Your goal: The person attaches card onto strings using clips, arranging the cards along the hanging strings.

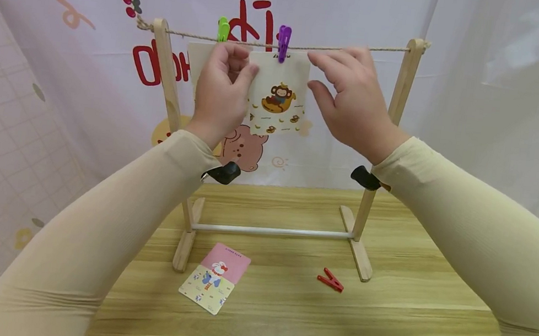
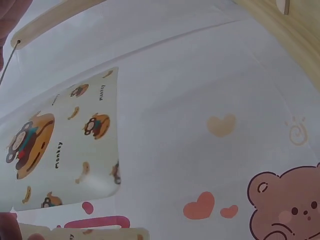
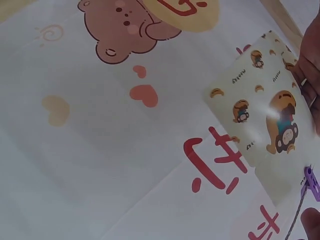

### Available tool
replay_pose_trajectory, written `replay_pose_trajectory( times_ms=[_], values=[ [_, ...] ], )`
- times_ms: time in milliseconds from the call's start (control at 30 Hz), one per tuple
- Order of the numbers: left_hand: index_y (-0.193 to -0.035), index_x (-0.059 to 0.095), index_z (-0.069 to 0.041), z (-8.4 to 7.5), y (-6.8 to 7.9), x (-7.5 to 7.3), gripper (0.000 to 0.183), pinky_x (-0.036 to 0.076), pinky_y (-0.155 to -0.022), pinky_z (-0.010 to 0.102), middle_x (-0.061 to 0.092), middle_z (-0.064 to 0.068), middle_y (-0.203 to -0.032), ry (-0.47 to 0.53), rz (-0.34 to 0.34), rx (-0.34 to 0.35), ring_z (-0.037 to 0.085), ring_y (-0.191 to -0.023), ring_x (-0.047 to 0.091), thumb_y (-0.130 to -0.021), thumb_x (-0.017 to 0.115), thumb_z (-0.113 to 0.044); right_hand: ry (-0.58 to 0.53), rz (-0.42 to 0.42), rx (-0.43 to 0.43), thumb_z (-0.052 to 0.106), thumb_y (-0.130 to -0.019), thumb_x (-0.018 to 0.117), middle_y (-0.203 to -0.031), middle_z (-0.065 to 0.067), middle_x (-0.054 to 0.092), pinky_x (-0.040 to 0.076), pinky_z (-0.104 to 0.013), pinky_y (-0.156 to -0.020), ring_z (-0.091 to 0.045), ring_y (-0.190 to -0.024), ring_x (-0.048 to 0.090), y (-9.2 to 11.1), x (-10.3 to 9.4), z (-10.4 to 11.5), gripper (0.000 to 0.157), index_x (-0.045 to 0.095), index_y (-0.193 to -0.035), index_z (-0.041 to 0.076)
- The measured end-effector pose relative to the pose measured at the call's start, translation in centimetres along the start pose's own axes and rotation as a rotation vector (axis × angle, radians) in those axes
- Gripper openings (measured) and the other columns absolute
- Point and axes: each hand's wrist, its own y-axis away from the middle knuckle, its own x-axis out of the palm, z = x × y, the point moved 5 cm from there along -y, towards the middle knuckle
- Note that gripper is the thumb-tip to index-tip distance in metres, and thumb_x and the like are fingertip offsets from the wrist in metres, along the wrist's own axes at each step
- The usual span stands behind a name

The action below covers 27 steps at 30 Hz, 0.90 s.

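Observation:
A cream monkey card [image 1: 279, 100] hangs from a twine line [image 1: 343, 49], clipped at its top by a purple clothespin [image 1: 283, 44]. My left hand [image 1: 223, 88] is at the card's left edge, its thumb over the front and its fingers curled; part of the fingers is hidden. My right hand [image 1: 353, 94] is beside the right edge, index finger near the top corner, thumb and fingers spread apart. Left of this card, a green clothespin [image 1: 223, 28] clips another pale card [image 1: 196, 62], mostly covered by my left hand. The right wrist view shows the monkey card [image 3: 270, 115] tilted.
The line runs between two wooden posts [image 1: 400, 94] joined below by a white rod [image 1: 272, 230]. On the wooden table [image 1: 281, 324] lie a pink-and-yellow rabbit card [image 1: 215, 278] and a red clothespin [image 1: 331, 280]. A printed white cloth [image 1: 319, 173] hangs behind.

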Motion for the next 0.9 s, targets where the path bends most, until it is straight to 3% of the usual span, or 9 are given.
replay_pose_trajectory(
  times_ms=[367, 533, 700, 900],
  values=[
    [-0.129, 0.055, -0.009, 0.2, 2.3, -1.4, 0.029, 0.05, -0.081, 0.021, 0.06, 0.0, -0.11, -0.084, 0.018, 0.102, 0.012, -0.091, 0.061, -0.106, 0.064, -0.023, -0.018, 0.094, 0.013, 0.004, -0.1, 0.068, -0.128, -0.022, 0.073, 0.038, -0.054, -0.108, -0.044, -0.12, 0.058, 3.6, 0.1, -0.7, 0.034, 0.068, -0.133, -0.004],
    [-0.128, 0.056, -0.006, 0.9, 3.8, -1.9, 0.029, 0.051, -0.08, 0.019, 0.063, 0.005, -0.108, -0.12, 0.07, 0.149, 0.014, -0.09, 0.062, -0.106, 0.065, -0.023, -0.023, 0.184, 0.018, 0.003, -0.098, 0.071, -0.124, -0.02, 0.074, 0.043, -0.055, -0.104, -0.043, -0.117, 0.063, 5.5, 0.6, -1.2, 0.029, 0.072, -0.126, -0.003],
    [-0.126, 0.059, -0.003, 2.1, 5.6, -2.2, 0.029, 0.055, -0.078, 0.022, 0.065, 0.006, -0.107, -0.194, 0.183, 0.21, 0.014, -0.089, 0.067, -0.104, 0.068, -0.021, -0.034, 0.352, 0.044, 0.006, -0.098, 0.073, -0.121, -0.017, 0.076, 0.048, -0.055, -0.104, -0.04, -0.116, 0.067, 7.7, 1.5, -1.5, 0.024, 0.074, -0.122, -0.001],
    [-0.124, 0.064, -0.004, 4.1, 7.8, -1.9, 0.028, 0.057, -0.091, 0.041, 0.068, 0.01, -0.114, -0.34, 0.44, 0.244, 0.023, -0.102, 0.065, -0.104, 0.069, -0.023, -0.033, 0.519, 0.077, 0.01, -0.096, 0.076, -0.119, -0.013, 0.076, 0.049, -0.053, -0.1, -0.036, -0.113, 0.067, 10.4, 2.9, -2.1, 0.026, 0.075, -0.121, 0.002]
  ],
)
